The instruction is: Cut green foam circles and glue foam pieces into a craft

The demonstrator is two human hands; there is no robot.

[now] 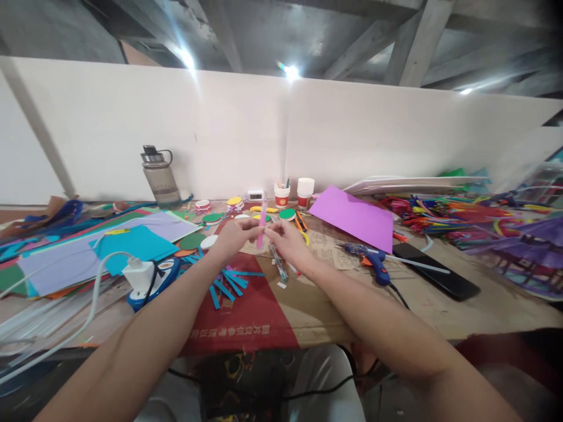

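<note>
Pink thin strip point(262, 225), prob paper or foam, is held upright between both hands over the middle of the brown cardboard-covered table point(484, 310). Left hand point(235, 234) is closed on it w/ a fingertip pinch at the lower part; right hand point(285, 240) is closed too, pinching from the other side, fingertips nearly touching the left ones. Strip top pokes above the fingers, clear of the table.

Step, as I read it: fine two-handed work on the strip, i.e. folding, rolling or lining up its end. Can't tell which, too small. Looks mid-step, nothing is joined to the strip yet.

Next move prob calls for: keep both pinches tight, one hand as anchor, the other doing the shaping; small motions only, strip is floppy.

Nearby:
- cut blue paper strips point(229, 284) fanned out on the red printed patch point(246, 316) just below the left hand
- slim pen-like tool point(278, 262) lying just under the right hand
- blue hot glue gun point(367, 258) right of the hands, apart
- black phone point(435, 271) further right
- purple paper sheet point(354, 217) behind the gun
- white charger plug point(139, 275) w/ cable, left
- grey water bottle point(159, 176) at the white wall
</note>
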